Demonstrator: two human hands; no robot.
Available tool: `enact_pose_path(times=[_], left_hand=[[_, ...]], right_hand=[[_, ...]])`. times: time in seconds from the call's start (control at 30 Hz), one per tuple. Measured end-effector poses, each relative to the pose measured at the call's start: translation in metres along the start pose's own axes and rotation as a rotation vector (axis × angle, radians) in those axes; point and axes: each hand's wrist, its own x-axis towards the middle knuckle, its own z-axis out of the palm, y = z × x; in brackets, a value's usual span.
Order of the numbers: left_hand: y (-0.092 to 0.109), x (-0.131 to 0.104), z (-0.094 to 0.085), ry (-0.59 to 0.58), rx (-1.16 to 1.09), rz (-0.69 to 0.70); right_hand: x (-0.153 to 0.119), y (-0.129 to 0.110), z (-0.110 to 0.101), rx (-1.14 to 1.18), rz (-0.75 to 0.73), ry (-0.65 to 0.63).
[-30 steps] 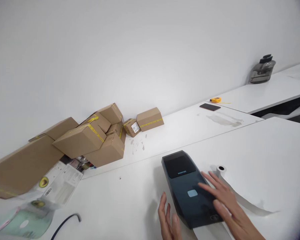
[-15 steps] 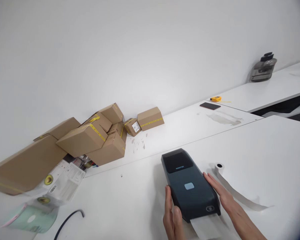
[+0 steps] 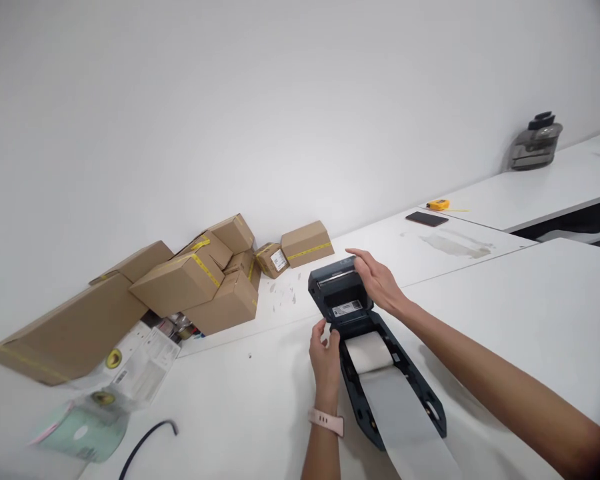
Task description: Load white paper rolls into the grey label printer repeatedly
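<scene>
A dark blue-grey label printer (image 3: 353, 393) lies on the white table with its lid (image 3: 325, 280) swung up at the far end. Inside sits a white paper roll (image 3: 369, 352), and a wide paper strip (image 3: 403, 417) runs from it toward me, past the near end. My right hand (image 3: 377, 280) grips the lid's right edge, fingers over its top corner. At the hinge's left side my left hand (image 3: 325, 353), above a pink wristband (image 3: 326, 422), has its fingers and thumb curled against the printer. Part of the lid's right side is hidden by my right hand.
Cardboard boxes (image 3: 180, 287) are piled at the left against the wall. A mint-green pouch (image 3: 87, 433) and a black cable (image 3: 143, 441) lie at the near left. Farther right are a phone (image 3: 427, 219), a yellow tape measure (image 3: 438, 205) and a dark jug (image 3: 536, 143).
The printer has gone from closed to open, exposing the paper roll. Both hands have moved from its near sides to the far end. My right arm now covers where the loose paper roll lay.
</scene>
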Motion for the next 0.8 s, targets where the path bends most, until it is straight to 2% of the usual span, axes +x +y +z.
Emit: enact_pose_path(times=[0.17,0.27,0.37,0.47,0.5,0.53,0.57,0.63,0.7,0.73,0.8], left_hand=[[-0.023,-0.016,0.003,-0.057,0.079,-0.037],[-0.027,-0.025,0.002,-0.068,0.096,-0.046],[-0.03,-0.029,0.002,-0.053,0.093,-0.036],[-0.031,-0.029,0.003,-0.042,0.078,-0.016],[-0.03,-0.03,0.004,-0.042,0.073,-0.012],[-0.029,-0.03,0.004,-0.045,0.065,-0.008],[-0.028,-0.03,0.004,-0.053,0.059,-0.003],[-0.023,-0.031,0.002,-0.077,0.07,0.015],[-0.018,-0.031,0.0,-0.104,0.121,0.037],[-0.016,-0.03,-0.001,-0.116,0.158,0.048],[-0.013,-0.03,-0.002,-0.131,0.226,0.064]], right_hand=[[0.046,0.017,0.014,-0.054,0.105,-0.032],[0.054,0.024,0.013,-0.04,0.115,-0.061],[0.034,0.022,0.003,-0.033,0.089,-0.032],[-0.005,0.017,-0.008,-0.073,-0.004,0.178],[-0.018,0.017,-0.011,-0.097,-0.041,0.178],[-0.03,0.017,-0.012,-0.123,-0.074,0.095],[-0.039,0.019,-0.013,-0.15,-0.098,-0.072],[-0.048,0.027,-0.009,-0.228,-0.119,-0.507],[-0.046,0.036,0.0,-0.339,-0.11,-0.854],[-0.043,0.041,0.005,-0.398,-0.101,-0.974],[-0.036,0.05,0.017,-0.494,-0.086,-1.133]])
